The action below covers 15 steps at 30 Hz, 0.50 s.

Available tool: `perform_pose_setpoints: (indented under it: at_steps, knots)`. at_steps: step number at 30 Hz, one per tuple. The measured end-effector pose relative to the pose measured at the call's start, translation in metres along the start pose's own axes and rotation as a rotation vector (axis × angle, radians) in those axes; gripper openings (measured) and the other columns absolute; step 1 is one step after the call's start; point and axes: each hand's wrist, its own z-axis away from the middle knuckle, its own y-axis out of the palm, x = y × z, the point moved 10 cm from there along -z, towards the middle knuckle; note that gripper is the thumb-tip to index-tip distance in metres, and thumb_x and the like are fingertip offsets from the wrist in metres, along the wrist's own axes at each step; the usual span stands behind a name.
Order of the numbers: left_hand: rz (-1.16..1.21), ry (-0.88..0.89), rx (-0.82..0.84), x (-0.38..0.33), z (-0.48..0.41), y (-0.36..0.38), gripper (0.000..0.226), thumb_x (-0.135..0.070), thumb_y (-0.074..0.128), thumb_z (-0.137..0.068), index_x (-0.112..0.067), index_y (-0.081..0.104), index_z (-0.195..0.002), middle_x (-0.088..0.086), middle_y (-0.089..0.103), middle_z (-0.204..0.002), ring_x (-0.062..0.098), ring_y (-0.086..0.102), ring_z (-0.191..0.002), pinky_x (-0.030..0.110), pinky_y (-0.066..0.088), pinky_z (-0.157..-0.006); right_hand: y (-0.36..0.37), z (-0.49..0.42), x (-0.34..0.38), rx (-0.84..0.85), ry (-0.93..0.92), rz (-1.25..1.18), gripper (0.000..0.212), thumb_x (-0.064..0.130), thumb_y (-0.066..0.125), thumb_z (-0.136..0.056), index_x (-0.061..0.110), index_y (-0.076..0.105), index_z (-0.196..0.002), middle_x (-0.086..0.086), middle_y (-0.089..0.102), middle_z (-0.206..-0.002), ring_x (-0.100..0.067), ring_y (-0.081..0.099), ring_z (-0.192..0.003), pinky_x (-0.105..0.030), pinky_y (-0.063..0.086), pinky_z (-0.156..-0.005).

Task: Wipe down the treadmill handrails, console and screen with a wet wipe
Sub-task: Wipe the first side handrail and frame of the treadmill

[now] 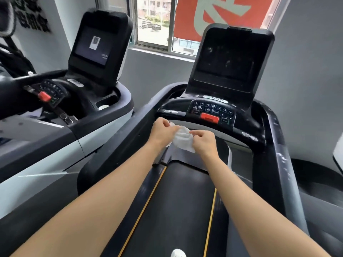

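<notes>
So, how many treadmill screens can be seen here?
2: a dark screen straight ahead, above the console, and a lit screen on the left treadmill. More may lie out of frame.

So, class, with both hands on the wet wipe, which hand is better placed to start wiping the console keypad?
Probably the right. The right hand pinches the wet wipe directly below the red stop button and keypad; the left hand sits further left.

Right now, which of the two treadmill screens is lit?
The left screen, on the neighbouring treadmill: it shows a pale picture. The screen straight ahead is black.
</notes>
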Motion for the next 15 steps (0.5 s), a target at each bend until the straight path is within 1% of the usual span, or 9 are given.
perform_pose_setpoints:
  at_steps: [1, 3, 4, 6, 7, 8, 11, 13, 15]
  knots:
    - [0.009, -0.007, 0.007, -0.002, -0.014, 0.009, 0.031, -0.025, 0.077, -0.089, -0.015, 0.048, -0.091, -0.002, 0.053, -0.086, 0.013, 0.052, -0.073, 0.025, 0.046, -0.062, -0.003, -0.016, -0.005, -0.012, 0.015, -0.027, 0.036, 0.002, 0.048, -0.094, 0.013, 0.077, -0.114, -0.001, 0.072, -0.118, -0.018, 0.064, -0.113, -0.037, 0.053, -0.100]
    - [0.049, -0.023, 0.020, -0.008, -0.044, 0.031, 0.033, -0.026, 0.078, -0.088, -0.012, 0.051, -0.100, 0.002, 0.055, -0.093, 0.020, 0.059, -0.080, 0.037, 0.057, -0.069, -0.009, -0.052, -0.012, -0.017, 0.024, -0.073, 0.033, 0.009, 0.054, -0.094, 0.013, 0.074, -0.120, 0.000, 0.070, -0.122, -0.017, 0.064, -0.114, -0.039, 0.053, -0.103]
    - [0.066, -0.032, 0.018, -0.010, -0.057, 0.043, 0.032, -0.024, 0.076, -0.090, -0.011, 0.051, -0.104, 0.003, 0.054, -0.095, 0.022, 0.059, -0.082, 0.039, 0.057, -0.071, -0.012, -0.070, -0.014, -0.014, 0.018, -0.086, 0.033, 0.012, 0.059, -0.094, 0.012, 0.073, -0.123, 0.000, 0.070, -0.123, -0.017, 0.063, -0.114, -0.039, 0.052, -0.103]
    - [0.067, -0.028, 0.013, -0.019, -0.083, 0.066, 0.024, -0.018, 0.069, -0.094, -0.011, 0.049, -0.105, 0.002, 0.052, -0.095, 0.020, 0.055, -0.084, 0.029, 0.052, -0.070, -0.022, -0.104, -0.018, -0.012, 0.005, -0.101, 0.039, 0.018, 0.071, -0.090, 0.008, 0.069, -0.128, 0.002, 0.065, -0.120, -0.017, 0.062, -0.112, -0.034, 0.051, -0.100]
    - [0.051, -0.017, 0.011, -0.024, -0.097, 0.077, 0.020, -0.016, 0.066, -0.095, -0.013, 0.048, -0.103, 0.001, 0.052, -0.095, 0.019, 0.053, -0.085, 0.027, 0.049, -0.071, -0.028, -0.122, -0.020, -0.018, 0.007, -0.101, 0.042, 0.017, 0.075, -0.089, 0.007, 0.067, -0.129, 0.001, 0.062, -0.119, -0.016, 0.060, -0.111, -0.030, 0.049, -0.097]
    - [0.028, -0.010, 0.011, -0.030, -0.110, 0.088, 0.017, -0.016, 0.063, -0.095, -0.015, 0.047, -0.101, 0.001, 0.052, -0.095, 0.019, 0.052, -0.085, 0.029, 0.049, -0.074, -0.035, -0.139, -0.024, -0.024, 0.021, -0.099, 0.043, 0.015, 0.076, -0.087, 0.007, 0.067, -0.128, 0.000, 0.062, -0.120, -0.016, 0.059, -0.111, -0.028, 0.048, -0.096]
    - [0.004, -0.005, 0.010, -0.041, -0.149, 0.112, 0.015, -0.019, 0.061, -0.096, -0.015, 0.048, -0.103, 0.002, 0.054, -0.097, 0.021, 0.054, -0.084, 0.042, 0.055, -0.078, -0.050, -0.189, -0.034, -0.045, 0.043, -0.056, 0.037, 0.008, 0.075, -0.086, 0.008, 0.071, -0.123, -0.003, 0.068, -0.123, -0.017, 0.063, -0.112, -0.031, 0.050, -0.101]
    - [0.000, -0.011, -0.009, -0.044, -0.174, 0.120, 0.014, -0.016, 0.059, -0.096, -0.014, 0.049, -0.105, 0.003, 0.054, -0.098, 0.022, 0.055, -0.082, 0.043, 0.054, -0.073, -0.056, -0.217, -0.038, -0.063, 0.039, -0.027, 0.028, 0.009, 0.073, -0.087, 0.011, 0.075, -0.115, -0.003, 0.073, -0.116, -0.018, 0.066, -0.110, -0.035, 0.051, -0.103]
    - [-0.055, -0.001, -0.038, -0.043, -0.197, 0.126, 0.012, -0.015, 0.060, -0.095, -0.015, 0.051, -0.102, 0.002, 0.054, -0.096, 0.024, 0.055, -0.084, 0.044, 0.053, -0.077, -0.057, -0.239, -0.042, -0.070, 0.058, -0.025, 0.025, 0.006, 0.065, -0.091, 0.012, 0.075, -0.113, -0.004, 0.073, -0.111, -0.019, 0.066, -0.107, -0.035, 0.052, -0.101]
